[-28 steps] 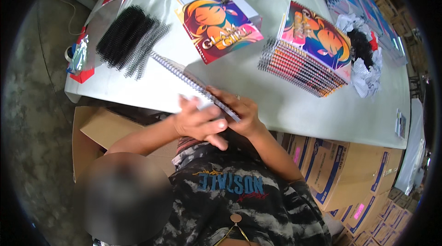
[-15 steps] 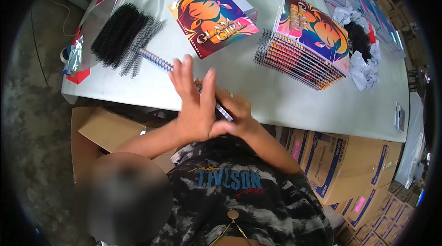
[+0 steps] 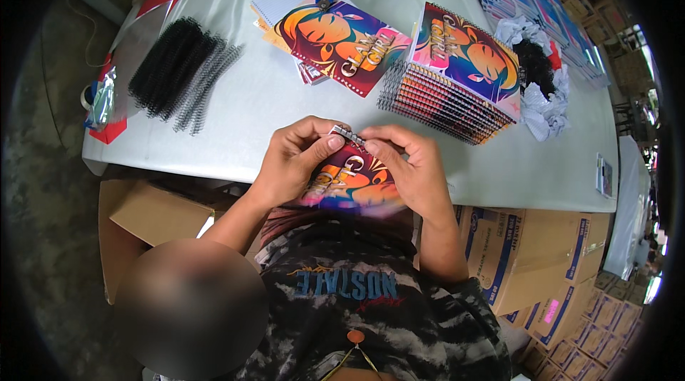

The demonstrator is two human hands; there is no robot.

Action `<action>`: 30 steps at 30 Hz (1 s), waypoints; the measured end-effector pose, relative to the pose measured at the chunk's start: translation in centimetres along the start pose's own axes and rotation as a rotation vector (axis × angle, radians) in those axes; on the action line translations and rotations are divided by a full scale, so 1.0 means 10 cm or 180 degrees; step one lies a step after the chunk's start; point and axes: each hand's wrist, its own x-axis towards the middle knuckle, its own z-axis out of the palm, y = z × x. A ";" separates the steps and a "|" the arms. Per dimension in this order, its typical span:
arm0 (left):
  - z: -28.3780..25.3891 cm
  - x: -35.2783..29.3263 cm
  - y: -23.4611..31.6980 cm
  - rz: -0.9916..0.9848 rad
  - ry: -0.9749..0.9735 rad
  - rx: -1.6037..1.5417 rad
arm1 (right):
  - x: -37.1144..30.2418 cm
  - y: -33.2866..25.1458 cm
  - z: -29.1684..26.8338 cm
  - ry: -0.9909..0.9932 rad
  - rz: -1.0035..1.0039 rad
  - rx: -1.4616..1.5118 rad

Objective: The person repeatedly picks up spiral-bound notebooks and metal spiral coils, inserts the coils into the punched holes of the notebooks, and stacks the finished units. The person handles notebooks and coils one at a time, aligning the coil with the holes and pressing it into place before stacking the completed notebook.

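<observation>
The spiral notebook (image 3: 354,175) has swung from edge-on to cover-up, over the near edge of the table (image 3: 275,99). The left hand (image 3: 289,160) and right hand (image 3: 419,173) pinch its coiled edge between thumbs and curled fingers; black coils (image 3: 171,67) lie far left.

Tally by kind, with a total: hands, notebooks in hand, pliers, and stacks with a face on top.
Hands: 2 (left hand, right hand)
Held notebook: 1
Pliers: 1
Face-topped stacks: 2 (stack under pliers, coil-bound stack)
Total: 6
</observation>
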 end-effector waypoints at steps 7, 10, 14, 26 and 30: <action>-0.11 0.13 -0.10 -0.0355 -0.0365 -0.0423 | 0.02 0.09 0.05 0.0232 0.0230 0.0546; -0.18 0.19 -0.07 -0.0244 -0.0610 -0.0399 | -0.01 0.13 0.13 0.0314 0.0180 0.0555; -0.18 0.26 0.02 0.0095 -0.0719 0.0681 | -0.06 0.03 0.24 0.0650 -0.0338 -0.0173; 0.99 1.32 0.31 0.1584 0.0742 0.1219 | 0.26 0.34 -1.07 0.3993 -0.1518 -0.0090; 0.97 1.43 -0.10 0.1651 0.1335 0.3940 | 0.28 0.79 -1.26 0.3652 -0.0973 -0.0635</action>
